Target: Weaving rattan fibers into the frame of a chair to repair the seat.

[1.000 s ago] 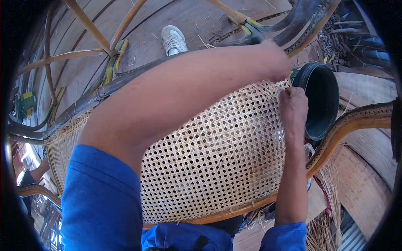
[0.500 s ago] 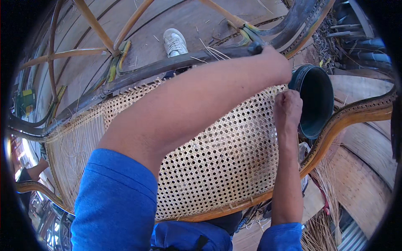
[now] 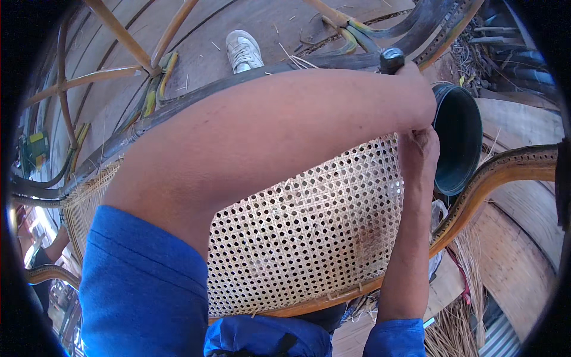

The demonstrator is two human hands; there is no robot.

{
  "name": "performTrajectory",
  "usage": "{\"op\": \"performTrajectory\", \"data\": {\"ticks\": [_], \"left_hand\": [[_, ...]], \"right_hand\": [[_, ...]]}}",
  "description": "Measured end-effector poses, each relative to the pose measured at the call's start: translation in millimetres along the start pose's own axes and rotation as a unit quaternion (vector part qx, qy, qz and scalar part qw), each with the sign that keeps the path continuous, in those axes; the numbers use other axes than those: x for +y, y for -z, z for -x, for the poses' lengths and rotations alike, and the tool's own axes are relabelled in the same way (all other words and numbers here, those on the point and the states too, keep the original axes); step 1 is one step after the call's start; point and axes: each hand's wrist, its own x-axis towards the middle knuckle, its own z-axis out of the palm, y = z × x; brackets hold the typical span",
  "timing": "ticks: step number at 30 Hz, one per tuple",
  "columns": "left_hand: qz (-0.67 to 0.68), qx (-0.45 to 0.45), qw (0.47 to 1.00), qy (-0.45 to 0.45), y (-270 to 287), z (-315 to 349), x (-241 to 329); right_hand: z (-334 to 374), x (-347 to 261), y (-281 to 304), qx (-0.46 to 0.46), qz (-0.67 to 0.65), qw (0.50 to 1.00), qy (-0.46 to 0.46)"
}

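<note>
My left arm reaches across a woven cane panel (image 3: 309, 238) with open holes, stretched on a bent rattan frame (image 3: 333, 297). At the panel's far right edge my left hand (image 3: 418, 92) is closed, its fingers mostly hidden. A dark, round-ended tool (image 3: 392, 60) with a shiny top sticks out of its far side. Just below it my right hand (image 3: 421, 147) is closed in a fist near the same edge, seeming to touch the left. Whatever the right fingers hold is hidden. The left part of the panel lies under my forearm.
A dark green bucket (image 3: 458, 140) stands right of my hands. Beside it curves a rattan armrest (image 3: 499, 166). Loose cane strands (image 3: 455, 321) lie at lower right. Rattan legs (image 3: 122, 35) rise at upper left, and a white shoe (image 3: 244, 50) rests on the floor beyond.
Both hands have shifted slightly right in the view and come closer together. The dark tool has moved right and up with the left hand, showing more of its shiny end.
</note>
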Motion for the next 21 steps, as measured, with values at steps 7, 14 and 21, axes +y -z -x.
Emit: {"op": "performTrajectory", "data": {"ticks": [7,14,21], "left_hand": [[-0.002,0.080,0.997,0.012,-23.5,9.8,-18.5],[0.062,-0.003,0.996,0.059,-33.8,3.8,-26.1],[0.098,-0.045,0.985,0.131,-15.3,3.7,-22.2]], "right_hand": [[1.9,-1.8,-5.7,-0.031,0.173,0.984,0.015],[13.0,-16.7,-21.7,0.067,0.282,0.957,-0.025],[3.2,-10.6,14.3,-0.068,0.194,0.969,0.139]]}}
